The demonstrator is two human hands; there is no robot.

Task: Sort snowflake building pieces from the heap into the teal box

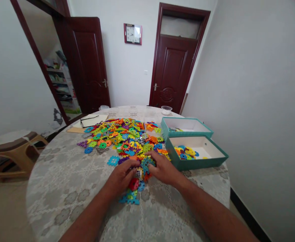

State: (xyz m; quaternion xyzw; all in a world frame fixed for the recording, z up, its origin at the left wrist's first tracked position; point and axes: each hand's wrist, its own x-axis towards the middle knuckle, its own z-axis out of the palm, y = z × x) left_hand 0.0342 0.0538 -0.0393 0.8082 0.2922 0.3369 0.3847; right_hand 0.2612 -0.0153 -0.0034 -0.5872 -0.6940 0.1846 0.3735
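My right hand (162, 167) has its thumb and fingers closed on a teal square interlocking piece (147, 164) with a grid of holes. Close by on the left, the fingers of my left hand (123, 174) curl beside a whitish piece (139, 173); what they hold, if anything, is hidden. Beneath the hands lie a red round piece (134, 184) and a cluster of blue pieces (129, 197) with some green. Just beyond my hands spreads a large pile of colourful plastic interlocking pieces (122, 134), and a blue square piece (113, 160) lies at its near left edge.
Two teal boxes stand on the right of the round table (69, 181): a near box (200, 163) and a far box (187, 119), both with pieces inside. Glasses (89, 118) rest on paper at the back left. A clear bowl (166, 109) sits at the far edge.
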